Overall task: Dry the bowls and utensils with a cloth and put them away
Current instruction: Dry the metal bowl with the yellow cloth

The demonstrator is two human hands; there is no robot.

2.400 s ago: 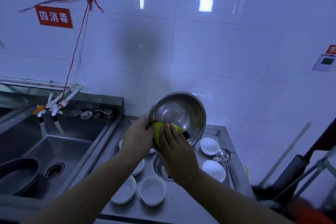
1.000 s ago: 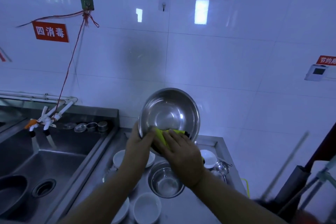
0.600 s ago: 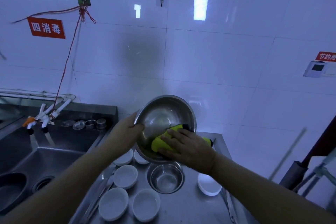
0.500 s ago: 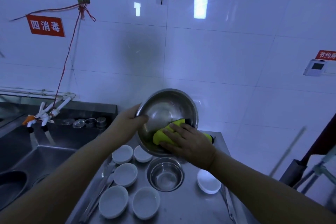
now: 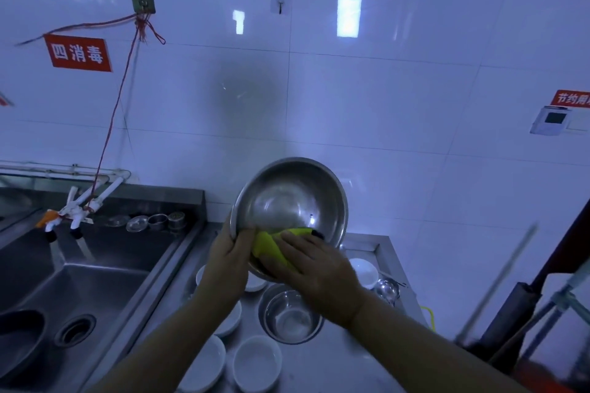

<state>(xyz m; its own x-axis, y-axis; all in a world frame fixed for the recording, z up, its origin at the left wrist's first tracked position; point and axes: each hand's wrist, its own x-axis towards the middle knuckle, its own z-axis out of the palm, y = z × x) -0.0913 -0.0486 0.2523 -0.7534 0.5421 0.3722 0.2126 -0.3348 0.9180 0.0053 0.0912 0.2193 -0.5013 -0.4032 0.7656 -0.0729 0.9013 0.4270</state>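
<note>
A person wipes a large steel bowl (image 5: 292, 204) with a yellow cloth (image 5: 271, 244), early in the drying job.

The left hand (image 5: 228, 257) grips the bowl's rim at 8 o'clock; the right hand (image 5: 314, 269) presses the cloth at 6 o'clock, fingers spread. Below, on the steel counter (image 5: 335, 364), a smaller steel bowl (image 5: 290, 316), white bowls (image 5: 257, 362) and a ladle (image 5: 386, 290) wait, seemingly undried. A sink (image 5: 79, 284) lies at 9 o'clock, under white wall tiles (image 5: 367, 112).

A red sign (image 5: 78, 53) hangs on the white tiled wall (image 5: 351, 99) at ten o'clock. A steel sink (image 5: 86, 284) sits at eight o'clock, taps (image 5: 75, 214) above it.
</note>
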